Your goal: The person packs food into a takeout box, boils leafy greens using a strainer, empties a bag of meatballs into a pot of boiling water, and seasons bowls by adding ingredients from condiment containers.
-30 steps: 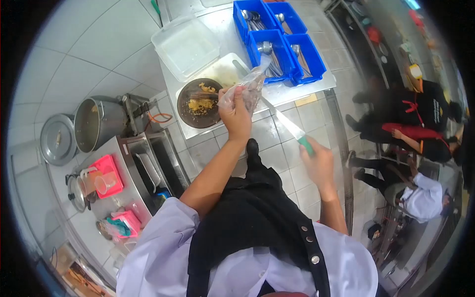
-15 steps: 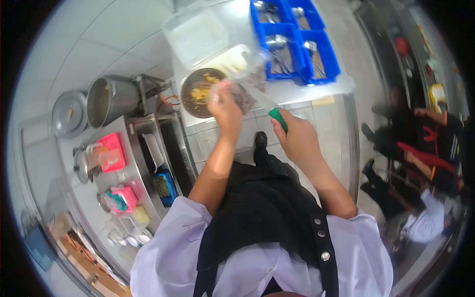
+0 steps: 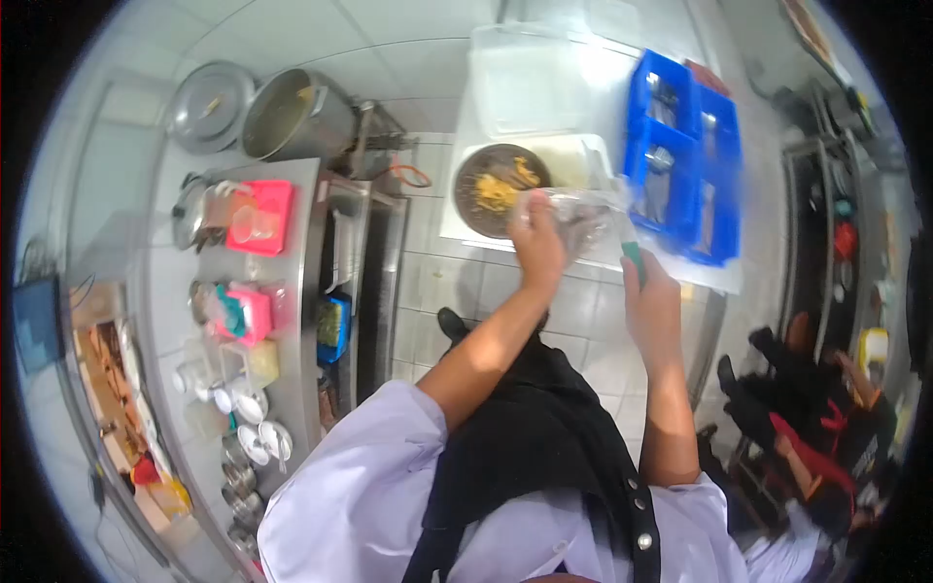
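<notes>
My left hand (image 3: 537,241) is closed on a clear plastic bag (image 3: 583,216) with something dark inside, which blur keeps me from naming. It is beside the right edge of a dark round bowl (image 3: 468,206) holding yellow strips of food (image 3: 494,192). My right hand (image 3: 654,296) grips a knife by its green handle (image 3: 634,258). The pale blade (image 3: 622,222) points away from me, next to the bag's right end; whether they touch I cannot tell. Behind the bowl is a white tray (image 3: 595,148), partly hidden by the bag.
A translucent plastic container or lid (image 3: 525,83) lies farther back on the white table (image 3: 452,225). Blue bins (image 3: 637,209) with metal utensils stand at the right. On the left are a steel counter (image 3: 296,194), pink baskets (image 3: 275,233) and a large pot (image 3: 335,126). Several people (image 3: 816,437) are at right.
My view has turned, shifting the table and bowl rightward in the picture. The knife now points more directly away from me. Both hands keep their holds on the bag and the knife.
</notes>
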Available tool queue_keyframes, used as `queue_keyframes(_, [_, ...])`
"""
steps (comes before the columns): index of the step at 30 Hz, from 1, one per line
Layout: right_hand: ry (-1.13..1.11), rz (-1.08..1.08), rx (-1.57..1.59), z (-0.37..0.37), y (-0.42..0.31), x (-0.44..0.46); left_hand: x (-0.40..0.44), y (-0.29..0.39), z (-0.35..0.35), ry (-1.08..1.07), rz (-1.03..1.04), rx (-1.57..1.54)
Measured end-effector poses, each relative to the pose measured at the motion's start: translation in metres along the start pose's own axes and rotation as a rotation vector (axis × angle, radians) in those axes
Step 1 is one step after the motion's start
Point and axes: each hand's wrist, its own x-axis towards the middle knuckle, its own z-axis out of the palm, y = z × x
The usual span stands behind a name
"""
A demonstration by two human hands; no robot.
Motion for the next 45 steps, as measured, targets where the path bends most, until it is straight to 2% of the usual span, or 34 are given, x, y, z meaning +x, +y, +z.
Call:
queue_keyframes(4, [0.113, -0.051, -0.054, 0.0, 0.04, -0.011, -0.008, -0.006, -0.012, -0.189, 0.065, -0.011])
queue_keyframes(6, [0.114, -0.014, -0.101, 0.003, 0.017, 0.021, -0.018, -0.007, -0.006, -0.235, 0.126, -0.016])
queue_keyframes(8, [0.106, -0.057, -0.232, 0.021, 0.016, 0.054, -0.025, -0.006, -0.003, -0.229, 0.093, -0.024])
queue_keyframes(12, [0.168, -0.131, -0.27, -0.001, 0.027, 0.043, -0.018, -0.004, 0.001, -0.141, 0.086, -0.007])
queue_keyframes(15, [0.086, 0.116, -0.236, -0.031, 0.034, 0.026, -0.013, -0.005, 0.002, -0.147, 0.052, 0.019])
queue_keyframes(16, [0.044, 0.125, -0.15, -0.034, 0.043, 0.03, -0.012, -0.006, 0.003, -0.139, 0.074, 0.03])
queue_keyframes(19, [0.008, -0.03, 0.047, -0.018, 0.066, 0.056, -0.004, -0.007, 0.012, -0.131, 0.143, 0.007])
queue_keyframes(20, [-0.037, -0.015, 0.063, -0.014, 0.064, 0.066, -0.001, -0.003, 0.015, -0.119, 0.163, -0.031])
queue_keyframes(24, [-0.131, -0.083, -0.054, -0.015, 0.043, 0.079, 0.006, 0.003, 0.005, -0.133, 0.084, 0.061])
queue_keyframes(29, [-0.115, -0.051, -0.036, -0.048, 0.079, 0.016, 0.011, 0.002, 0.011, -0.09, 0.022, -0.06])
queue_keyframes(32, [-0.147, 0.008, 0.056, -0.053, 0.135, -0.046, 0.013, 0.008, 0.013, -0.118, 0.015, -0.12])
queue_keyframes(35, [-0.032, 0.225, 0.021, -0.022, 0.177, -0.096, 0.003, 0.02, 0.014, -0.199, -0.059, -0.168])
queue_keyframes(36, [0.004, 0.209, 0.036, -0.007, 0.191, -0.1, -0.003, 0.024, 0.014, -0.228, -0.093, -0.188])
queue_keyframes(38, [0.067, 0.177, 0.068, 0.021, 0.213, -0.106, -0.019, 0.043, 0.013, -0.279, -0.023, -0.141])
queue_keyframes(41, [0.138, 0.131, -0.049, 0.06, 0.204, -0.087, -0.04, 0.059, -0.008, -0.307, -0.023, -0.166])
queue_keyframes(42, [0.096, 0.134, -0.068, 0.068, 0.194, -0.076, -0.043, 0.066, -0.018, -0.308, -0.041, -0.193])
queue_keyframes(45, [0.077, 0.053, -0.049, 0.105, 0.17, -0.037, -0.044, 0.114, -0.048, -0.173, -0.148, -0.124])
